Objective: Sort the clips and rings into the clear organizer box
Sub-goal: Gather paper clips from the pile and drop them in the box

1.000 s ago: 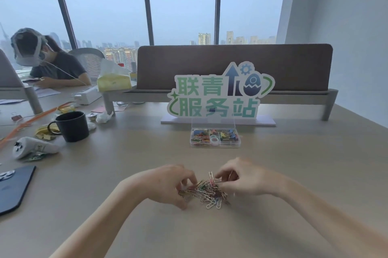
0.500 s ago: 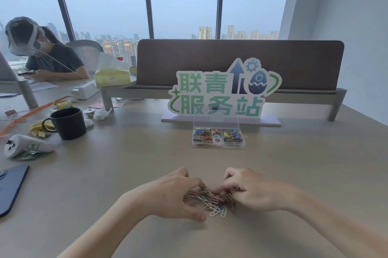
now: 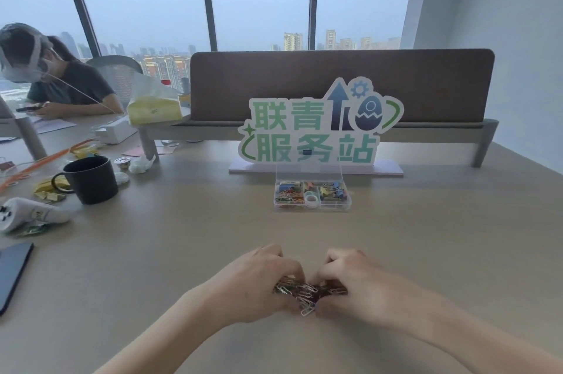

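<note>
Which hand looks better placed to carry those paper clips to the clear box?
Left hand, slightly: both grip the paper clips, but the organizer box holds clips in its left compartment, on that hand's side.

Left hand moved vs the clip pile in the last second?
Yes. The left hand has closed in rightward onto the clip pile, narrowing the gap to the right hand; both now grip the bunched clips.
</note>
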